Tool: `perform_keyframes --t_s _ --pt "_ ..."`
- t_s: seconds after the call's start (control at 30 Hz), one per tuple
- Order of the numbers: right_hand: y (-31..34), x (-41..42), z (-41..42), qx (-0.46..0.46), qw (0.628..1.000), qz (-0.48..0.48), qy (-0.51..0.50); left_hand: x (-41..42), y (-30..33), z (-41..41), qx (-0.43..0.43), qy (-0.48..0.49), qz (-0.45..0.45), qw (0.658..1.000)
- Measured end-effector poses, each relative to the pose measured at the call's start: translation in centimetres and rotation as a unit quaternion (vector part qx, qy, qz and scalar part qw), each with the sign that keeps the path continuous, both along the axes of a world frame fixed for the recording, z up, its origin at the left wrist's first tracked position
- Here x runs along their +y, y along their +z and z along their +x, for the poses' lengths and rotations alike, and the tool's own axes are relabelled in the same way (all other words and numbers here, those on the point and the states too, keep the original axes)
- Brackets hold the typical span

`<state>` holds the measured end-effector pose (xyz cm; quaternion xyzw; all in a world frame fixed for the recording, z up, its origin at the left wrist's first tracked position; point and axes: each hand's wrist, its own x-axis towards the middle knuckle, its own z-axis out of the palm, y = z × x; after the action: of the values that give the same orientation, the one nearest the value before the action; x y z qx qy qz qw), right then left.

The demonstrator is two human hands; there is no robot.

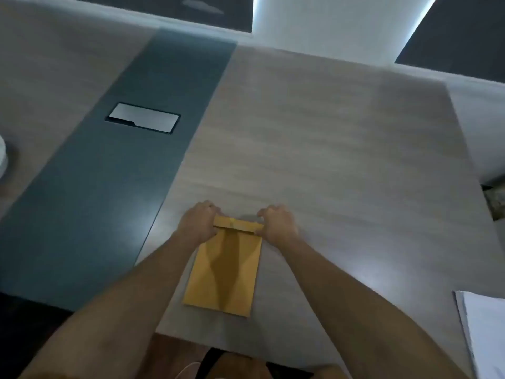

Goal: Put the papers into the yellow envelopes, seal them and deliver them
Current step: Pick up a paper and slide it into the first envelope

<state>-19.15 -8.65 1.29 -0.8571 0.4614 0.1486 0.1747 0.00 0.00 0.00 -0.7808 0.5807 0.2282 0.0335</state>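
A yellow envelope [224, 272] lies flat on the light wood table [341, 149], near its front edge, long side running away from me. Its flap is folded down across the far end. My left hand [198, 224] grips the flap's left corner with curled fingers. My right hand [277, 224] grips the flap's right corner the same way. Whatever is inside the envelope is hidden. A stack of white papers [483, 329] lies at the table's right front corner, cut off by the frame edge.
A dark grey-blue strip [109, 187] runs along the table's left part, with a silver cable hatch [143, 118] set into it. A white round object [2, 160] peeks in at the far left. Beyond the table's far edge stands a white wall with dark panels.
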Motion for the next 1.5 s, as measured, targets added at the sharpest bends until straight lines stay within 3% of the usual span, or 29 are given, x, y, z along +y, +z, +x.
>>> perform_keyframes --t_s 0.3,0.6,0.8,1.13,1.5 --pt "-2.4 0.2 0.8 0.045 0.998 -0.038 0.022 -1.3 -1.7 1.5 -0.043 -0.082 -0.012 0.996" --pt "-2.5 -0.9 -0.3 -0.044 0.998 -0.029 -0.032 -2.7 -1.9 1.3 -0.062 -0.096 -0.032 0.993" --pt "-2.1 -1.6 -3.3 -0.121 0.980 0.031 -0.158 -3.9 -1.0 -0.6 0.014 -0.089 -0.048 0.995" --pt "-1.5 -1.6 -15.0 -0.180 0.931 0.018 -0.317 -7.1 -0.7 -11.3 0.164 -0.062 -0.043 0.984" --pt "-2.4 -0.7 -29.0 -0.199 0.883 0.012 -0.425 -8.1 -1.4 -26.8 0.192 -0.039 -0.069 0.978"
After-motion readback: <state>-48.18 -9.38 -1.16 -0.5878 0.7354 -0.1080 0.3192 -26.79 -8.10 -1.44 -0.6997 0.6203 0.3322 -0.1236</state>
